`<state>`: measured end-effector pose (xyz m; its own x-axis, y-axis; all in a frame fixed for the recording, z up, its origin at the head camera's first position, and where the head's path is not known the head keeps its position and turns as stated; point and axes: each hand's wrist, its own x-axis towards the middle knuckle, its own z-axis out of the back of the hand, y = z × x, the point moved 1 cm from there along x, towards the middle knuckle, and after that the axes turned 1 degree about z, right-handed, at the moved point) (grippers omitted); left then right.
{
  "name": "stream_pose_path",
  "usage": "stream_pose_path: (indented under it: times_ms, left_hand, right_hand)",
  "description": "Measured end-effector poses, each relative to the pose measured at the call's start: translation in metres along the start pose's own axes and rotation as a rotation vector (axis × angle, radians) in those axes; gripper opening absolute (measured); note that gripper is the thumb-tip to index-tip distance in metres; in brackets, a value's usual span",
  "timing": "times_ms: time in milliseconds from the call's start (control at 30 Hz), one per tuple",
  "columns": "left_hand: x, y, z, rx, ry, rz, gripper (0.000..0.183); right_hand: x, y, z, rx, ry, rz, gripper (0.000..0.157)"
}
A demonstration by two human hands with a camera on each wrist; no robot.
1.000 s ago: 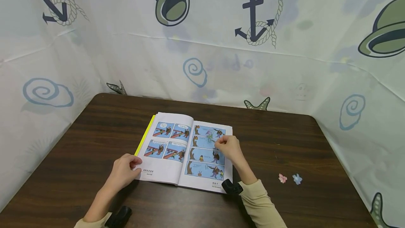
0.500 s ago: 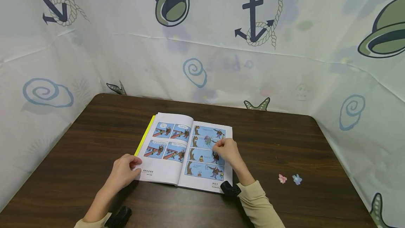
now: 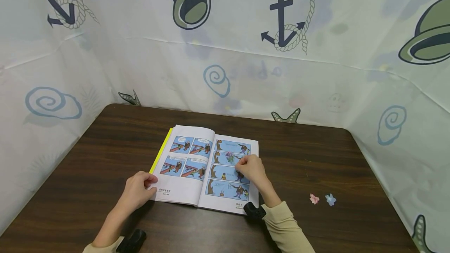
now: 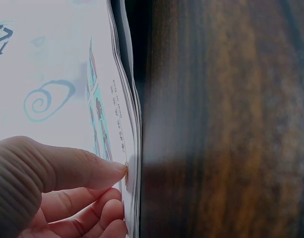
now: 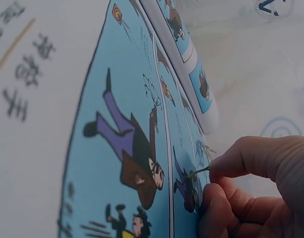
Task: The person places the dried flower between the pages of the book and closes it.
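Observation:
An open comic book (image 3: 186, 184) lies on the dark wooden table, with blue picture panels on both pages. My left hand (image 3: 137, 190) rests at the lower left of the book, thumb and fingertips on the margin of the left page. Over the right page, my right hand (image 3: 252, 169) pinches the thin stem of a small flower sprig (image 3: 230, 157) between thumb and forefinger. The sprig has purplish and green tips and overlaps the second panel. In the right wrist view its green stem (image 5: 200, 171) sticks out from the fingertips, close over the page.
A pink flower (image 3: 314, 198) and a pale blue flower (image 3: 330, 199), both small, lie on the table (image 3: 295, 147) right of the book. A yellow cover edge (image 3: 161, 149) shows along the book's left side. White printed cloth (image 3: 242, 77) hangs behind the table.
My right hand has moved slightly left and toward me over the right page, bringing the sprig with it. The left hand and the book have stayed put.

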<state>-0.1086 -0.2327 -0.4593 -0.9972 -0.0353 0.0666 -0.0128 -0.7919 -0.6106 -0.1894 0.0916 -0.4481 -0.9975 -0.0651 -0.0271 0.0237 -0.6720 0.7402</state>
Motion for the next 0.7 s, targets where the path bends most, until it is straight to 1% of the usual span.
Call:
stream_pose_path:
  times_ms: [233,467,700]
  left_hand:
    - [0.0007,0.0008,-0.0009,-0.002,0.002,0.005,0.018]
    - [0.0007,0.001,-0.0008,-0.006,0.004,0.005,0.017]
    - [0.0004,0.0005,-0.0002,-0.002,0.0,-0.008,0.017]
  right_hand:
    - [-0.0009,0.0011,0.0005,-0.084,-0.022,0.014,0.015]
    - [-0.0011,0.0016,-0.0002,-0.14,-0.028,0.01,0.016]
    - [-0.0013,0.0018,0.0001,-0.15,-0.024,0.018,0.018]
